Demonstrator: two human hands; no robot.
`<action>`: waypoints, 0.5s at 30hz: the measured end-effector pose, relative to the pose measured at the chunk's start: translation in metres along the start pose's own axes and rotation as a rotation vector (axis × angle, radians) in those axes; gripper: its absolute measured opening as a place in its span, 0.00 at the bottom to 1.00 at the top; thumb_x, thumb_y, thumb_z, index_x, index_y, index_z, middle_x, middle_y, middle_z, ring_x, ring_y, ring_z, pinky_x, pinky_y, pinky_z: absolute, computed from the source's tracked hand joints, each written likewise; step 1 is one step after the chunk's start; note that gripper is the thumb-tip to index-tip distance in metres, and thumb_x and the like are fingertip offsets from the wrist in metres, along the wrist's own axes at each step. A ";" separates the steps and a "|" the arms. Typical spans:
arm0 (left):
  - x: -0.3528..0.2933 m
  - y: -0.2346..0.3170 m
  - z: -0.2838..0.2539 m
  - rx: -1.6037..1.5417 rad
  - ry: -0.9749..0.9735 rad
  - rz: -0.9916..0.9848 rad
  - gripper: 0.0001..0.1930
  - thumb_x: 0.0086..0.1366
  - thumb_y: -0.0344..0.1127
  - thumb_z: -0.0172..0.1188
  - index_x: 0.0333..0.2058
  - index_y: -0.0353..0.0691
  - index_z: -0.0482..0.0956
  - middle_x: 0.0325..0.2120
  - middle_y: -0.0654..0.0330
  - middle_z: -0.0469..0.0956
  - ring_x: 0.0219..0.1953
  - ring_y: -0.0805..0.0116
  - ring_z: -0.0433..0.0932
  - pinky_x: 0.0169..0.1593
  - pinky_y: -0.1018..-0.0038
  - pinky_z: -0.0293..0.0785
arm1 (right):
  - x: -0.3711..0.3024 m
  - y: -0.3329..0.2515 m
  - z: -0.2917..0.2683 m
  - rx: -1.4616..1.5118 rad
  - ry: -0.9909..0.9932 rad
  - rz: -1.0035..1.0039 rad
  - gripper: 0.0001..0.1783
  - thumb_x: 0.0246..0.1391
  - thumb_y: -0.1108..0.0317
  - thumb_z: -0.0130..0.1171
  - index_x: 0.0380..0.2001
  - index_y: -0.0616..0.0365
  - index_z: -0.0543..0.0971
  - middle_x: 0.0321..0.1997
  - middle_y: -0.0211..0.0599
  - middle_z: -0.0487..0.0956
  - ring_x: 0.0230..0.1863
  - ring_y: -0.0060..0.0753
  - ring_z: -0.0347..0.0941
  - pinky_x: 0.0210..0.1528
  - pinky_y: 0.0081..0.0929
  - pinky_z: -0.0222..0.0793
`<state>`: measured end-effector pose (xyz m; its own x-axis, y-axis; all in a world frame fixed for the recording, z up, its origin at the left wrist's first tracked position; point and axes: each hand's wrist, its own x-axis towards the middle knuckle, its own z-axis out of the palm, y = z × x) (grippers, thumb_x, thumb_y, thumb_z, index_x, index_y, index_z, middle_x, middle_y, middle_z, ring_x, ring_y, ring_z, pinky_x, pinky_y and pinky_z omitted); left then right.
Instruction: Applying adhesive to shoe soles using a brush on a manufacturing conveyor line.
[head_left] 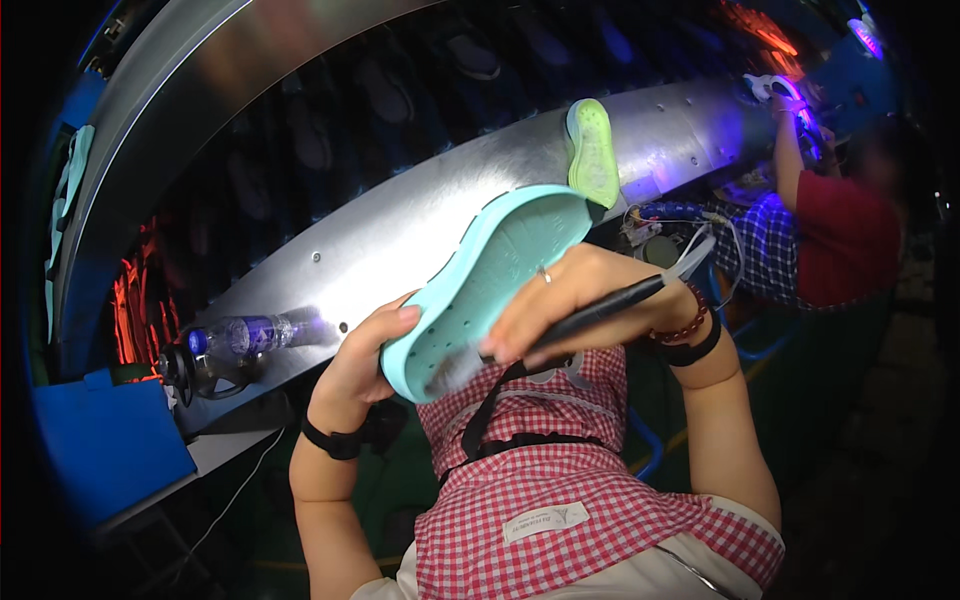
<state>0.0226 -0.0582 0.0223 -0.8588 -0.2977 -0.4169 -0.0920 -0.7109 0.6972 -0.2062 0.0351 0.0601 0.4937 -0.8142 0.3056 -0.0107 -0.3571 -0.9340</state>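
My left hand [352, 358] grips a turquoise shoe sole [462, 275] by its lower left end, thumb over the rim. The sole is tilted, its hollow inner side facing up, with small holes in its floor. In my right hand [590, 285] is a brush [615, 303] with a black handle; a clear tube [692, 258] runs from the handle's rear end. Pale bristles, smeared by motion, touch the inside of the sole at the end near my left hand. Part of the sole's right side is hidden behind my right hand.
A yellow-green sole [594, 160] lies on the curved metal ledge [400, 225] beyond. Behind it, dark slots hold several soles [383, 92]. A plastic bottle [255, 337] and a blue box [112, 440] are at left. Another person [850, 225] handles a white piece at right.
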 end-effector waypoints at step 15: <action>-0.021 -0.005 -0.027 -0.010 0.122 0.101 0.37 0.50 0.53 0.49 0.51 0.26 0.64 0.41 0.43 0.72 0.36 0.57 0.75 0.37 0.69 0.74 | -0.031 0.013 -0.010 -0.044 0.020 0.048 0.11 0.43 0.76 0.60 0.34 0.63 0.78 0.37 0.44 0.78 0.42 0.38 0.75 0.45 0.28 0.71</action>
<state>0.0547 -0.0654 0.0122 -0.7959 -0.4426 -0.4131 -0.0031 -0.6794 0.7338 -0.2306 0.0505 0.0400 0.4745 -0.8397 0.2642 -0.0729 -0.3366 -0.9388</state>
